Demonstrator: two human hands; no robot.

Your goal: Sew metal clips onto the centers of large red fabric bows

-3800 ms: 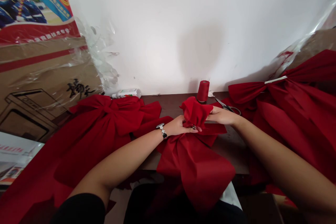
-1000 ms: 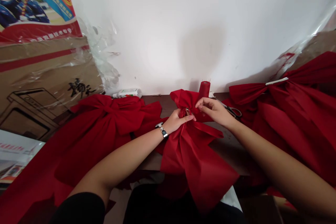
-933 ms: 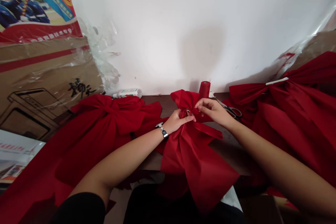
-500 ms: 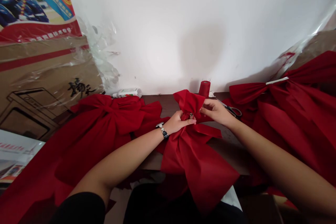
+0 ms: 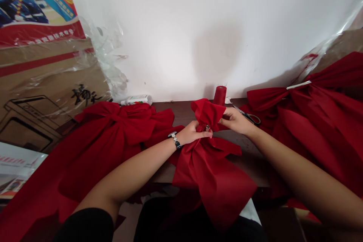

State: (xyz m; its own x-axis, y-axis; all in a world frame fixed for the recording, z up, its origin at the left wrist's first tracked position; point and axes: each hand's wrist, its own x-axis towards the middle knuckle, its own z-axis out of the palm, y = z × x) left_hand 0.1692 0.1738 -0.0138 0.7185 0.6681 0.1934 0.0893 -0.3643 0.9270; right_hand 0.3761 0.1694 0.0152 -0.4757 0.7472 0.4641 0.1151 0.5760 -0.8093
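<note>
A red cloth bow is held up on a dark table. Its middle is squeezed tight by the left hand, and its top loop is gripped by the right hand. More red bows are laid beside it. Scissors and a red thread spool are placed farther back.

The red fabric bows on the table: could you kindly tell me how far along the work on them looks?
Two red bows look done, gathered at their centres, one to either side. A third bow is in hand: the left hand and right hand pinch its crumpled top. Its centre looks unsecured, so that seems left; a red thread cone and scissors sit beyond the hands.
</note>
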